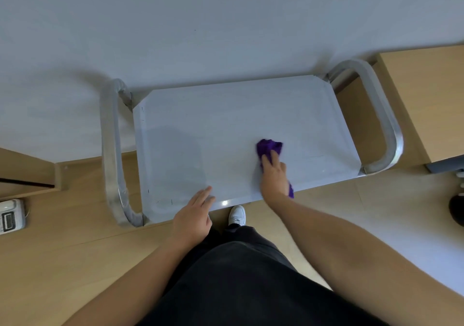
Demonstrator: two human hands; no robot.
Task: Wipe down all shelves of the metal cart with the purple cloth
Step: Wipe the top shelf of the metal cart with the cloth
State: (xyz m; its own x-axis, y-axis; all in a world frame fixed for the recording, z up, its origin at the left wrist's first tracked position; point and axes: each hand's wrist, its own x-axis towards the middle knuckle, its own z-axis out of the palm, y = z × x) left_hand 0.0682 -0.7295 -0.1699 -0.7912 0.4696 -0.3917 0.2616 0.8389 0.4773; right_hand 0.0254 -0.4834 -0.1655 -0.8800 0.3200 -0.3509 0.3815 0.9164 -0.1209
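Looking straight down at the metal cart (326, 187), which is parked against a pale wall (200, 24) on a wooden floor (62, 263). Only its top shelf (213, 125) is really visible, with a looped handle (110, 150) at each end.

The purple cloth (270, 146) sits bunched up on the right half of that shelf, closer to the near edge. The right hand (275, 177) is on top of it, fingers curved over the wad and holding it down on the metal, with a bit of purple poking out by the wrist too. The left hand (193, 217) is open, fingers straight, tips resting on the shelf's near edge.

One white shoe (237, 215) peeks out under the cart's edge, above dark trousers (238, 275). A light wood table (426, 100) stands just right of the cart, and some small grey gadget (11, 216) lies on the floor far left.
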